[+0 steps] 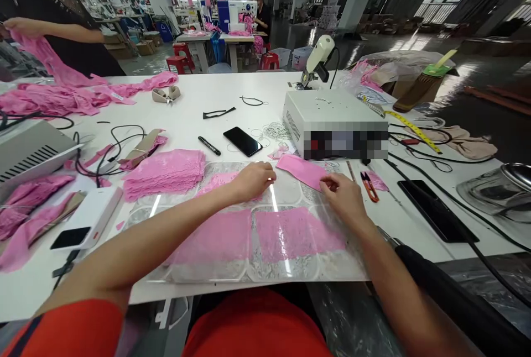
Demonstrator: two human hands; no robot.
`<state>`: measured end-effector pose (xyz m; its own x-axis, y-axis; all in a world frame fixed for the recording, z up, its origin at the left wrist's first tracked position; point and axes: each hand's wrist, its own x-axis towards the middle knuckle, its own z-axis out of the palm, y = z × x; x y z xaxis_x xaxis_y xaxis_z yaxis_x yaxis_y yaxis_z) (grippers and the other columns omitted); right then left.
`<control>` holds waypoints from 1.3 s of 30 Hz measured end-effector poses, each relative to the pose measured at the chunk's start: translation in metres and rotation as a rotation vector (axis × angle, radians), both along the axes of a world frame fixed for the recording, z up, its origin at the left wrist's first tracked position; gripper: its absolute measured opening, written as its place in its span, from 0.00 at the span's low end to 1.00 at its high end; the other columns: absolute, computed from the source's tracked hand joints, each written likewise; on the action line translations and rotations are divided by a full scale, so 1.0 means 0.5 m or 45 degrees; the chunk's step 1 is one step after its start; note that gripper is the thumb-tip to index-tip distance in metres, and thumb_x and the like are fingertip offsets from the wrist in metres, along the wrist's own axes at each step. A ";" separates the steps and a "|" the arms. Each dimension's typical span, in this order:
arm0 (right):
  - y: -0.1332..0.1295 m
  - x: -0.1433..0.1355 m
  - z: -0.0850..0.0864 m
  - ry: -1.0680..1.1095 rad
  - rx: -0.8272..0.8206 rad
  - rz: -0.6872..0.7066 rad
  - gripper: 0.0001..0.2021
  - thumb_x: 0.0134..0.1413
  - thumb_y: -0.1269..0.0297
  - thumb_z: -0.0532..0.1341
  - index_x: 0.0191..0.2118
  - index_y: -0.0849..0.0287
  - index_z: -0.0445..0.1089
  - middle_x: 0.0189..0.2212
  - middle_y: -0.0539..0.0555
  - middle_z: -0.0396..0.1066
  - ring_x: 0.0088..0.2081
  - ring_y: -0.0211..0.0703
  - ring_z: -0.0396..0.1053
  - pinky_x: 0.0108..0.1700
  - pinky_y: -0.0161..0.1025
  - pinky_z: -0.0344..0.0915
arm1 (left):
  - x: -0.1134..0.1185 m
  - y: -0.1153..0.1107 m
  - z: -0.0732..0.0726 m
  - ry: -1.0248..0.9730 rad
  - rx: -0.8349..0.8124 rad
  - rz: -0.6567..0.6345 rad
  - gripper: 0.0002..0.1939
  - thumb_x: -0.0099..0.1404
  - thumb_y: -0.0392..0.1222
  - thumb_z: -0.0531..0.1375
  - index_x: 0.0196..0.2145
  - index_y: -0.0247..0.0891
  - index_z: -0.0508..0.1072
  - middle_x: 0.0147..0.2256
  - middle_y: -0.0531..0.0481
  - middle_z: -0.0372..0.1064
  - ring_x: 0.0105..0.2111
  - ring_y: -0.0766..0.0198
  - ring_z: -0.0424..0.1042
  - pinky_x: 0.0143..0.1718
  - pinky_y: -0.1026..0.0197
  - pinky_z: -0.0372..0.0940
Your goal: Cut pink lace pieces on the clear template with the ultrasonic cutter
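My right hand point(342, 194) pinches the right end of a smooth pink fabric piece point(302, 170), held over a clear plastic sheet. My left hand point(255, 179) is closed, fingers curled together, just left of that piece; what is in its fingertips, if anything, is too small to make out. Under my left hand lies a pink lace piece point(218, 181), partly covered. Nearer me, pink fabric panels point(224, 235) show on the clear sectioned plastic sheet point(207, 275). A stack of pink lace pieces point(166, 172) stands to the left.
A grey control box point(338, 111) stands behind my right hand, with orange-handled thread snips point(369, 187) beside it. A phone point(243, 141) and a marker point(209, 146) lie ahead. Cables run along the right, near a dark tablet point(437, 210). A co-worker point(62, 20) handles pink fabric at far left.
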<state>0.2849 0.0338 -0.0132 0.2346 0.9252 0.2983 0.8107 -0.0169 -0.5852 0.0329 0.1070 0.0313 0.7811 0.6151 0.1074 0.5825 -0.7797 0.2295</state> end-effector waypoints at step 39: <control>0.017 0.029 -0.014 0.135 0.004 0.014 0.12 0.55 0.56 0.52 0.29 0.57 0.66 0.29 0.55 0.72 0.31 0.43 0.66 0.36 0.40 0.60 | 0.156 0.144 0.091 0.267 -0.432 0.015 0.06 0.64 0.34 0.60 0.31 0.31 0.76 0.40 0.44 0.73 0.38 0.60 0.72 0.39 0.59 0.68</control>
<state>0.2993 0.0425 -0.0201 0.2547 0.9270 0.2752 0.7446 -0.0064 -0.6675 0.1109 0.1788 0.0770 0.7570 0.5975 -0.2646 0.6528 -0.6731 0.3476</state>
